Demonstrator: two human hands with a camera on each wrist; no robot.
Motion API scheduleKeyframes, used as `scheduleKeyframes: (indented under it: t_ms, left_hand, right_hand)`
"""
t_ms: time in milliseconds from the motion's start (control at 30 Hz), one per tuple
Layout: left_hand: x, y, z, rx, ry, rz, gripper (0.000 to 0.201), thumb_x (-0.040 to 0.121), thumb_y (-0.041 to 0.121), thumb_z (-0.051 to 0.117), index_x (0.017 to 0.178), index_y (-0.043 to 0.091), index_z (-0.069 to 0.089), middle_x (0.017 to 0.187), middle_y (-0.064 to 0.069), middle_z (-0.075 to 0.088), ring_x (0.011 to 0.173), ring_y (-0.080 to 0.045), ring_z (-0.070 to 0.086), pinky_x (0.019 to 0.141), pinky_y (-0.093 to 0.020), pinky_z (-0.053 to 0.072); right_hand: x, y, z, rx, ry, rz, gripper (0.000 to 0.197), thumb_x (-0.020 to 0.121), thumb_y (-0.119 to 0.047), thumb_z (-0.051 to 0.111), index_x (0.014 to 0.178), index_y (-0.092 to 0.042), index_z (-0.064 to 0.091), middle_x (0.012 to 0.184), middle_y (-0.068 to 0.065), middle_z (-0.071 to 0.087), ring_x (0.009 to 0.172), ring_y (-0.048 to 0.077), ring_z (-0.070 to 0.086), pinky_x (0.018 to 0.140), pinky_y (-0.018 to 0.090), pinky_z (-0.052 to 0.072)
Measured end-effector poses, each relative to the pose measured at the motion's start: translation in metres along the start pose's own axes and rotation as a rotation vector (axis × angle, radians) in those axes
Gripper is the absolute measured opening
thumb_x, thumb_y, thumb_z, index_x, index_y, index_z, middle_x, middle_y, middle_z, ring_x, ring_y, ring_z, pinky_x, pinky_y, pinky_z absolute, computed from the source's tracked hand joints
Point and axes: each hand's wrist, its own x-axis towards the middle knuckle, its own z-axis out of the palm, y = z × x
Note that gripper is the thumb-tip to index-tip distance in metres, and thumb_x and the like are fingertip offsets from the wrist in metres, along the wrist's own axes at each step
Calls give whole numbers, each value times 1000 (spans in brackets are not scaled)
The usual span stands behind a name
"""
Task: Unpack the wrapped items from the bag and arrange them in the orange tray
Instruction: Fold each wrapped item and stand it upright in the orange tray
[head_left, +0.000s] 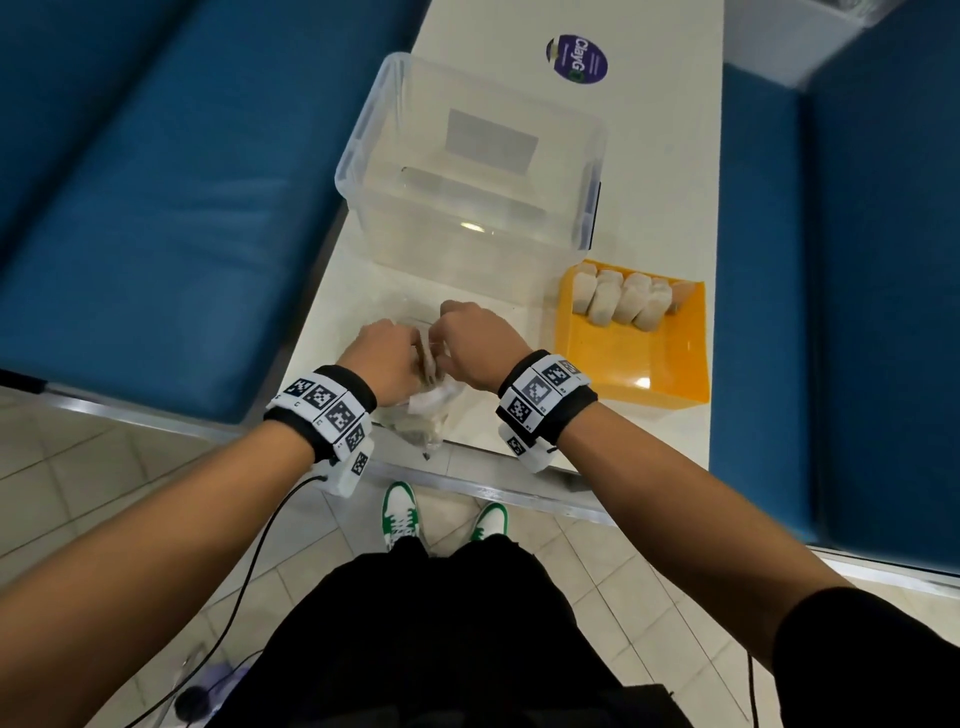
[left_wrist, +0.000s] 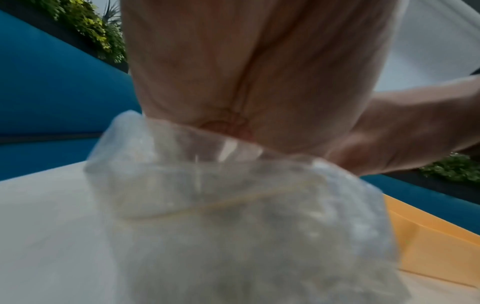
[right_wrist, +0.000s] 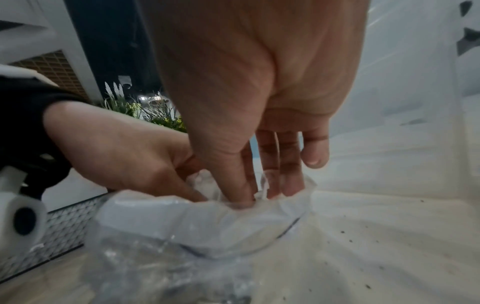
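A clear plastic bag (head_left: 427, 415) lies at the front edge of the white table (head_left: 649, 171), with pale wrapped items showing through it. My left hand (head_left: 387, 353) grips the bag's mouth on its left side. My right hand (head_left: 475, 338) points down into the mouth; in the right wrist view its thumb and fingers (right_wrist: 270, 164) go inside the bag (right_wrist: 207, 226), tips hidden by plastic. The orange tray (head_left: 639, 358) sits just right of my right hand, with several wrapped items (head_left: 621, 299) standing in a row along its far side.
A large clear plastic bin (head_left: 467, 208) stands on the table right behind the bag. A round purple sticker (head_left: 576, 57) is at the far end. Blue padded benches (head_left: 156, 208) flank the table on both sides. Tiled floor lies below the near edge.
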Motion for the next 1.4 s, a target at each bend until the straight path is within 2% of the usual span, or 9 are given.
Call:
scheduleKeyframes:
  t_ms: [200,367,467,600,733,933,1100,1233,1400]
  left_hand:
    - [15,3,2,-291,62,-99,22,98,16,62,119,19,70,118,-7,64,102,-26,60,80,-28,45]
    - [18,11,-2,-467,76,-153,24,97,19,65,120,17,71,114,-5,67,92,-25,65,61,-28,52]
    - [18,10,-4,-522,37,-146,28,93,12,61,117,18,74,113,-5,72,96,-26,69,63,-32,57]
    - [13,14,-5,-353,-33,-96,24,96,10,55,110,6,74,108,-11,73,101,-32,67,72,-29,49]
    - [10,16,4,-126,23,-33,29,90,23,72,113,6,69,107,-13,67,106,-35,64,82,-31,45]
    - [9,19,6,-49,39,-57,34,87,32,79,109,8,69,110,-12,70,103,-33,67,85,-35,55]
    - [10,26,-4,-108,144,-2,16,91,11,68,106,5,69,106,-13,69,105,-34,64,82,-35,50]
    - [11,21,-12,-360,218,-52,19,94,21,72,83,18,57,85,0,60,79,-19,59,63,-28,43]
    - [9,17,-16,-1197,39,-154,14,91,0,73,103,8,72,97,-12,74,87,-27,71,81,-40,61]
  right_hand:
    - [-2,21,5,143,48,115,23,87,-3,63,105,-9,74,104,13,66,91,30,64,77,36,54]
    - [-6,25,-1,319,-26,185,47,91,-26,66,133,-6,61,113,8,71,106,24,63,89,30,51]
    - [-7,17,3,262,-5,168,48,89,-41,71,113,1,68,104,12,70,94,27,65,83,37,54]
    - [-2,9,14,258,80,211,16,93,-17,67,105,-6,68,101,14,66,84,30,66,67,32,51]
    - [0,13,15,346,119,257,15,87,-10,68,102,-10,70,103,15,66,81,27,64,57,21,40]
    - [-6,25,11,445,213,292,16,86,-3,66,100,-7,74,89,2,64,87,21,62,59,15,39]
    - [-11,31,9,569,342,308,13,85,-8,67,96,-11,74,93,6,72,90,21,65,73,27,51]
    - [-13,30,2,693,536,294,8,87,-12,69,94,-11,73,86,0,71,78,12,64,67,18,48]
    - [-22,14,-7,741,718,126,6,89,-9,69,93,-13,70,87,-3,69,72,3,59,66,11,44]
